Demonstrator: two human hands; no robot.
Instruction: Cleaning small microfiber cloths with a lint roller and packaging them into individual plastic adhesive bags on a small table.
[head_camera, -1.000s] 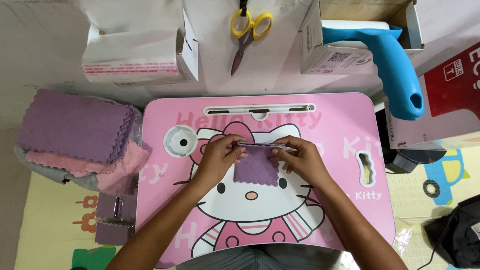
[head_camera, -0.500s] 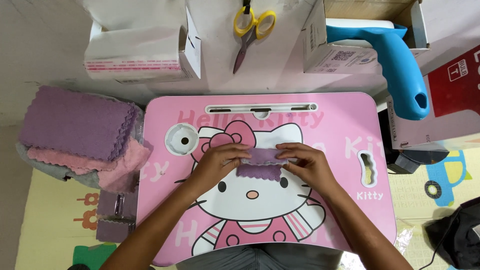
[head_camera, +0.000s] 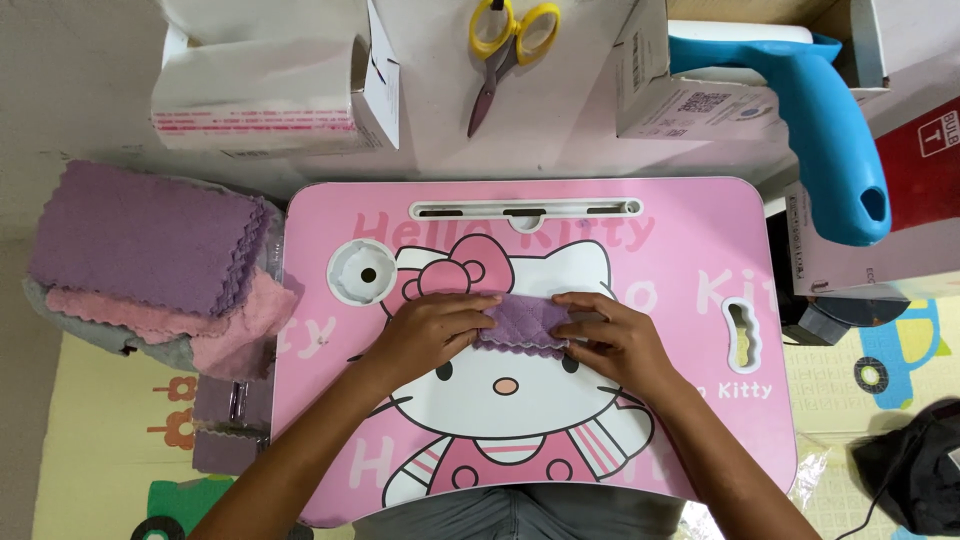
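In the head view, the left hand (head_camera: 432, 325) and the right hand (head_camera: 612, 335) meet at the middle of the frame on the pink lap table (head_camera: 690, 440), both pressed flat on a small purple cloth (head_camera: 522, 322). The fingers of each hand are curled lightly over the cloth's ends, pinning it to the tabletop rather than gripping it tight; neither hand has anything else in it. A second ago the same cloth hung open below the fingers as a near-square piece, held up by its top edge; half a second ago it was already half as tall; now it lies as a short, wide band with only its scalloped lower edge showing under the fingertips. So the cloth has been folded down on itself and is being pressed flat, which I judge to be a fold just completed and being set.

At the left edge of the frame a stack of cloths (head_camera: 140, 240), purple on top with pink beneath, sits beside the table. Yellow-handled scissors (head_camera: 505, 45) lie at the top centre, a white box (head_camera: 270, 95) at upper left, and a blue handle (head_camera: 830, 140) juts from a carton at upper right
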